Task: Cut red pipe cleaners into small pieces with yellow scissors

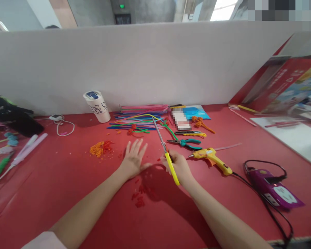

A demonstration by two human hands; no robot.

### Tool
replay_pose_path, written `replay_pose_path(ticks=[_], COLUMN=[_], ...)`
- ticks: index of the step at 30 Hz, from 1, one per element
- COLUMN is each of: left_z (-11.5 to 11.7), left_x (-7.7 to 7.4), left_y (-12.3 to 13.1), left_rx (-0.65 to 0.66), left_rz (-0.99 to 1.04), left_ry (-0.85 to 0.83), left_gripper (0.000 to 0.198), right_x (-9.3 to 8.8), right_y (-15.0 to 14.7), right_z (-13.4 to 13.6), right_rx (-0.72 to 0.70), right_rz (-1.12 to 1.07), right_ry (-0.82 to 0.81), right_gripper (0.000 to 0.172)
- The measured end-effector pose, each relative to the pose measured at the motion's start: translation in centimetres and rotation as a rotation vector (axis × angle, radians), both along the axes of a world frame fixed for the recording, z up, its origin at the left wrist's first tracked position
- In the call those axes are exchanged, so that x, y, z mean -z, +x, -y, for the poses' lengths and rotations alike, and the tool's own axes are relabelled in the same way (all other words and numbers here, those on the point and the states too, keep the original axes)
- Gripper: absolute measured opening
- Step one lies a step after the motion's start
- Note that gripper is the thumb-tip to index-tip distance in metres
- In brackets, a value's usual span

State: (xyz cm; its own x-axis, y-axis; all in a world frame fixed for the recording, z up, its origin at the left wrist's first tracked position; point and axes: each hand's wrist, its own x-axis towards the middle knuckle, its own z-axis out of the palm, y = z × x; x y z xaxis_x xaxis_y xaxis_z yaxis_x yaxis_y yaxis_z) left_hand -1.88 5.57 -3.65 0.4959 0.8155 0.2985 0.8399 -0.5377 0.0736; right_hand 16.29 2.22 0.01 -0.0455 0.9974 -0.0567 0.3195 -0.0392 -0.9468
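My left hand (134, 157) lies flat on the red table (67, 193), fingers stretched out and spread, holding nothing. Small red scraps (139, 197) lie just near its wrist. My right hand (178, 165) is closed round the yellow handle of a pair of scissors (166, 152), whose thin metal blades point away toward a pile of coloured pipe cleaners (141, 117). The blades look closed together.
A yellow glue gun (213, 158) and teal pliers (188, 142) lie right of my right hand. A purple power strip (271, 186) with black cable sits far right. A white cup (97, 106), orange and red clippings (100, 148), and a white partition wall (145, 62) stand behind.
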Motion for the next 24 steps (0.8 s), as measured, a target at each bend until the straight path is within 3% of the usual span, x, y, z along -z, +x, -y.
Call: replay_pose_path(ticks=[2,4,7,10,14,17,19,22,24], left_z=[-0.7,-0.9,-0.4,-0.4,-2.1,-2.2,-1.0,1.8,3.4], left_x=[-0.3,-0.8,-1.1,-0.4,0.1,-1.5,-2.8,-3.9,-4.0], left_y=[-1.1,-1.6,-0.8,0.8,1.1,0.3,0.1,1.0,1.9], left_rx=[-0.172,-0.241,-0.121,-0.041,-0.192,-0.271,-0.208,-0.009,0.024], left_rz=[0.032,0.059,0.068,0.05,0.062,0.164,0.299,0.555,0.667], left_ry=[0.082,0.12,0.092,0.058,0.07,0.086,-0.013,-0.425,-0.592], left_gripper=[0.064,0.056,0.066,0.082,0.064,0.045,0.036,0.02,0.018], right_x=[-0.1,-0.1,-0.1,0.1,0.2,0.1,0.2,0.5,0.8], right_y=[0.0,0.0,-0.1,-0.2,-0.1,-0.1,-0.2,-0.6,-0.8], right_z=[0.0,0.0,0.1,0.1,0.0,0.0,0.1,0.1,0.2], right_rx=[0.0,-0.003,-0.01,-0.023,-0.031,-0.046,-0.078,-0.135,-0.145], right_rz=[-0.009,-0.013,-0.009,0.0,0.02,0.035,0.04,0.055,0.078], right_ry=[0.0,-0.002,-0.004,-0.006,-0.005,-0.006,-0.011,-0.009,0.001], right_gripper=[0.011,0.011,0.011,0.011,0.012,0.011,0.01,0.01,0.012])
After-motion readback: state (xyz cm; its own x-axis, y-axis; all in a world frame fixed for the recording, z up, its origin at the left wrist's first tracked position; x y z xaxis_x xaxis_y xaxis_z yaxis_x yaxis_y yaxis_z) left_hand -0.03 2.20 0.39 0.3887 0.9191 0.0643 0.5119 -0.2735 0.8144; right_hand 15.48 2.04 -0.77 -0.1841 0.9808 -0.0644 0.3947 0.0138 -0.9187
